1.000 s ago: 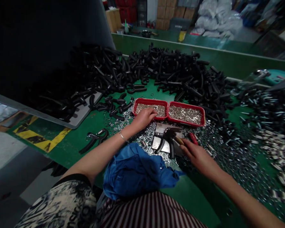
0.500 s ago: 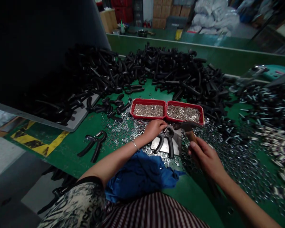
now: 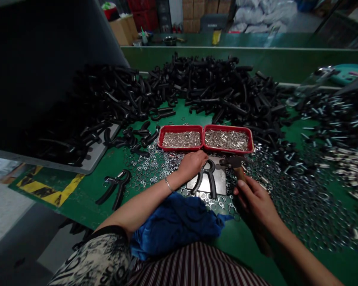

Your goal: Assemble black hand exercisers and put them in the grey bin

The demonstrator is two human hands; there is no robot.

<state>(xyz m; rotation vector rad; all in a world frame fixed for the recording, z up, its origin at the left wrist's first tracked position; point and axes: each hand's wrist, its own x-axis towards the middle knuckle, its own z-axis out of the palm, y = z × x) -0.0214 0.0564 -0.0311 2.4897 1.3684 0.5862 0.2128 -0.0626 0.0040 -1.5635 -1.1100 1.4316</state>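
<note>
A black hand gripper (image 3: 205,177) lies on a small steel plate (image 3: 219,183) in front of me. My left hand (image 3: 192,163) is closed at the top of the gripper, fingers pinched on its head. My right hand (image 3: 253,200) is wrapped round the wooden handle of a hammer (image 3: 235,165), whose dark head hangs just right of the gripper's top. Two red trays (image 3: 205,138) of small silver parts sit side by side just beyond the plate.
A big heap of black handles (image 3: 197,87) covers the far table. Loose washers (image 3: 149,167) are strewn on the green table (image 3: 86,190). A finished gripper (image 3: 115,188) lies at the left. Blue cloth (image 3: 176,222) lies on my lap. Silver springs (image 3: 346,167) lie right.
My left hand came out of the left red tray and went to the top of the gripper. My right hand picked up the hammer and brought its head beside the gripper.
</note>
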